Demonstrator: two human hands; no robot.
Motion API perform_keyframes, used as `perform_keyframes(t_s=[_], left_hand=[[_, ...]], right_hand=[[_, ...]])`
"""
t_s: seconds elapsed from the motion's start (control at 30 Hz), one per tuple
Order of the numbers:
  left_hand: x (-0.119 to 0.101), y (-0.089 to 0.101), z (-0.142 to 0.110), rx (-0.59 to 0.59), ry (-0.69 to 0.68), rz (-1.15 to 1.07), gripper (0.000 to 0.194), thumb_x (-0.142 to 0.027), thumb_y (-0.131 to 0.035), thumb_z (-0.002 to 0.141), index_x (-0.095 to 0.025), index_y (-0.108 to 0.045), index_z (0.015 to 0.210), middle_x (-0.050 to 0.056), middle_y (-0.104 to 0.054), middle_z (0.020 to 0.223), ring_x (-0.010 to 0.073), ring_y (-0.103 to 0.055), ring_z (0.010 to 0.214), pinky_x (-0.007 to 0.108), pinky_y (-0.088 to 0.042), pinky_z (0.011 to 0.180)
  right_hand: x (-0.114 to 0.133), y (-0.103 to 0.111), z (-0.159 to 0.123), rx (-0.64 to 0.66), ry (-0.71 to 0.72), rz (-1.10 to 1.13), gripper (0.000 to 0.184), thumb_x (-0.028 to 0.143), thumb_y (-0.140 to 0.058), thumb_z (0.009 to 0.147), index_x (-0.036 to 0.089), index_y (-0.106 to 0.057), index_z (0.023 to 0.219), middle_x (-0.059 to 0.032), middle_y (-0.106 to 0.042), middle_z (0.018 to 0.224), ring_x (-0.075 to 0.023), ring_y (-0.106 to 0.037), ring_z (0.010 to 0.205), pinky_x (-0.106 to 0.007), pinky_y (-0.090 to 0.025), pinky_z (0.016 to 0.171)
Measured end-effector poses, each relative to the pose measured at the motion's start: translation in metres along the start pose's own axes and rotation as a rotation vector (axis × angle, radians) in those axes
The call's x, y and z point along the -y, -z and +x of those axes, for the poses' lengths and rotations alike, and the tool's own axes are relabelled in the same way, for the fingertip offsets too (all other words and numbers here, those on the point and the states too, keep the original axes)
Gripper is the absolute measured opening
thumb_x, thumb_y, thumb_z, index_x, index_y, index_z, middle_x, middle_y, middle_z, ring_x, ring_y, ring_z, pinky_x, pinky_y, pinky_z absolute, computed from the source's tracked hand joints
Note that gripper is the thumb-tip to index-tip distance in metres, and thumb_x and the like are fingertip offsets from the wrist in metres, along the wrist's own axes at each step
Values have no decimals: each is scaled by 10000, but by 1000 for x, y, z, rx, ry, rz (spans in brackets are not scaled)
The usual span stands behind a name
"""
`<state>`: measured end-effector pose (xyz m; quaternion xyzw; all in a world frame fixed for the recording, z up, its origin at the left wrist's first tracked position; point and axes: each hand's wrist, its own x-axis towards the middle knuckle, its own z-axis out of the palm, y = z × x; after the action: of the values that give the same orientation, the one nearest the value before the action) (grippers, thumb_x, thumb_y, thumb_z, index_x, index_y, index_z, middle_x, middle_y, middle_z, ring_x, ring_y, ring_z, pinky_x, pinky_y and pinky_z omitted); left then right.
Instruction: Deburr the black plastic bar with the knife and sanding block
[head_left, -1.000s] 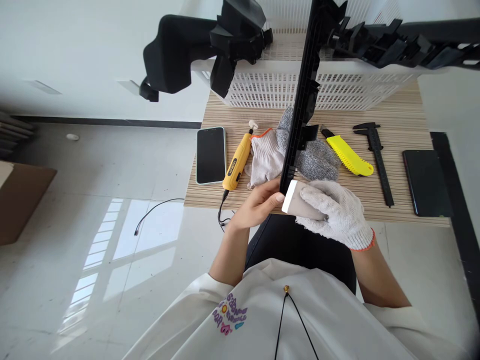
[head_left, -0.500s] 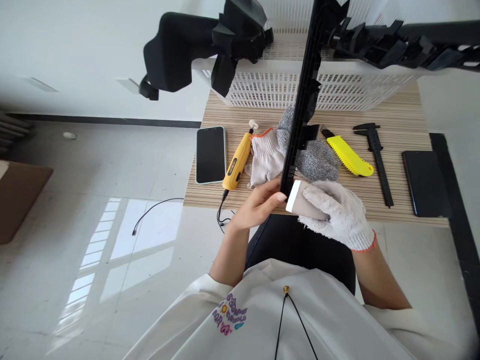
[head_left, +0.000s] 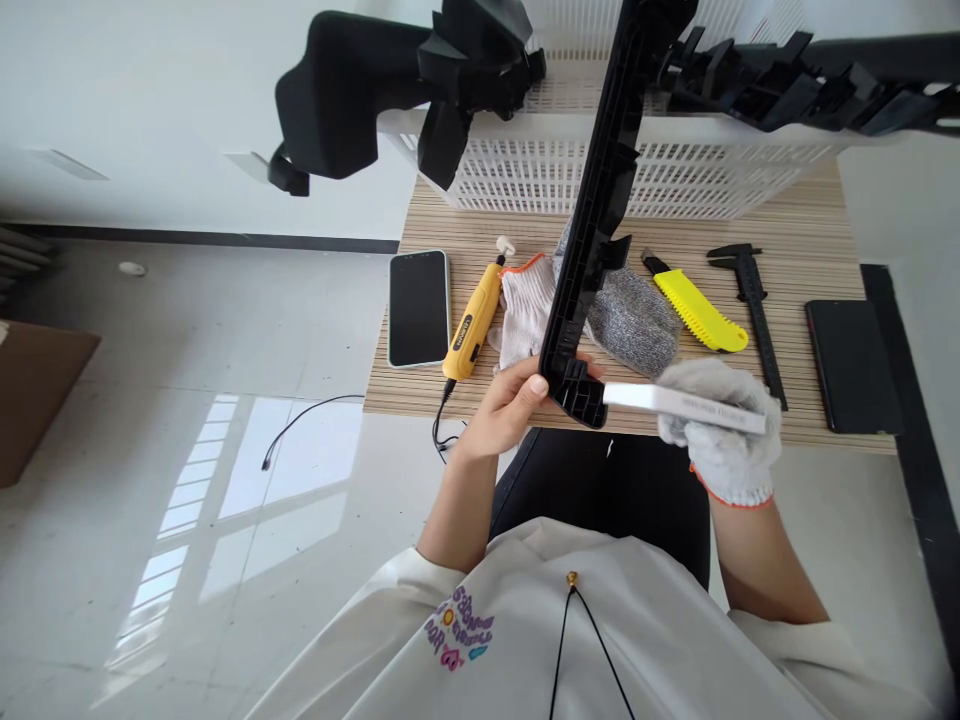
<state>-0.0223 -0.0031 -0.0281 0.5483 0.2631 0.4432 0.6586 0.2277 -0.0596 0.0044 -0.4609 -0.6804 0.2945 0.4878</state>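
My bare left hand (head_left: 510, 400) is closed around the near end of a long black plastic trim piece (head_left: 592, 230), thumb on top. The piece has ribs and clips along its inner side and slants up and away toward the basket. My right hand (head_left: 724, 425), in a white knitted glove with an orange cuff edge, grips a thin flat white-and-grey block (head_left: 675, 402) seen edge-on, with faint lettering. The block's white tip meets or nearly meets the trim's hooked near end; I cannot tell which.
A white slotted basket (head_left: 525, 180) at the back carries more black plastic parts (head_left: 337, 95). On the table lie a phone (head_left: 418, 308), yellow rotary tool (head_left: 474, 325), white glove (head_left: 525, 310), grey glove (head_left: 634, 320), yellow utility knife (head_left: 701, 312), caliper (head_left: 757, 320) and dark phone (head_left: 853, 368).
The trim piece has turned so its ribbed inner side and hooked near end show. My right hand has moved right, turning the block from its broad face to its narrow edge.
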Motion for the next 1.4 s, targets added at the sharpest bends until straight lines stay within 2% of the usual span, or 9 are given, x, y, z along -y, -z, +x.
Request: perform_keyframes(t_s=[0.1,0.23,0.53,0.67,0.83,0.97,1.13,1.3,1.4], left_hand=[[-3,-2,2,29,19,-12,573,-652,-562,1018,-202,-773,1303,163,-802,1270,361,-725,1277,490,-586,1084],[-12,-4,7,117,27,14,486,-570,-607,1028,-211,-766,1314,144,-784,1333,343,-720,1297,467,-565,1130],[-15,-4,11,116,3,87,505,-573,-637,1011,-176,-780,1288,136,-786,1325,343,-730,1267,431,-579,1110],[-16,-5,12,149,-33,82,455,-527,-602,1043,-203,-778,1310,120,-782,1346,339,-722,1293,432,-566,1134],[-15,-4,12,137,-39,113,435,-480,-602,1053,-209,-759,1355,110,-774,1367,327,-719,1303,416,-568,1135],[-13,-4,11,150,-47,106,438,-476,-591,1057,-206,-753,1362,109,-776,1360,318,-734,1269,410,-587,1108],[-15,-5,11,122,-34,127,461,-516,-596,1047,-189,-771,1321,116,-798,1300,308,-767,1181,392,-616,1046],[-16,-6,12,130,-27,151,470,-526,-605,1039,-179,-774,1306,119,-810,1263,307,-769,1169,392,-623,1023],[-16,-6,12,123,-42,137,462,-522,-596,1045,-188,-776,1307,118,-801,1295,304,-758,1206,394,-606,1060]], right_hand=[[5,-6,8,-16,-319,332,292,486,-753,891,261,-676,1060,45,-659,710,-81,-460,359,-217,-364,286],[11,-19,27,-53,-665,373,493,310,-890,695,243,-691,1141,64,-653,717,-110,-577,497,-217,-470,368],[3,-29,26,-41,-441,371,589,336,-975,655,330,-755,1202,2,-767,1155,-181,-729,833,-302,-625,596],[2,-26,30,-305,-332,271,537,324,-959,688,345,-787,1197,-1,-758,1274,-219,-712,1103,-353,-654,839],[6,-25,32,-33,-453,347,581,329,-976,652,354,-788,1201,-6,-771,1213,-210,-730,914,-357,-652,681],[6,-27,36,-292,-412,254,505,366,-943,695,332,-790,1175,-18,-762,1261,-241,-722,1079,-410,-656,871],[6,-32,32,-88,-442,316,546,435,-955,685,354,-775,1194,-1,-761,1128,-225,-720,974,-385,-647,790],[3,-31,32,-378,-425,252,479,341,-905,724,317,-770,1183,-21,-748,1272,-236,-699,1138,-411,-626,946],[5,-31,33,-223,-487,353,479,355,-922,672,317,-789,1130,-2,-766,1122,-189,-704,915,-337,-639,728]])
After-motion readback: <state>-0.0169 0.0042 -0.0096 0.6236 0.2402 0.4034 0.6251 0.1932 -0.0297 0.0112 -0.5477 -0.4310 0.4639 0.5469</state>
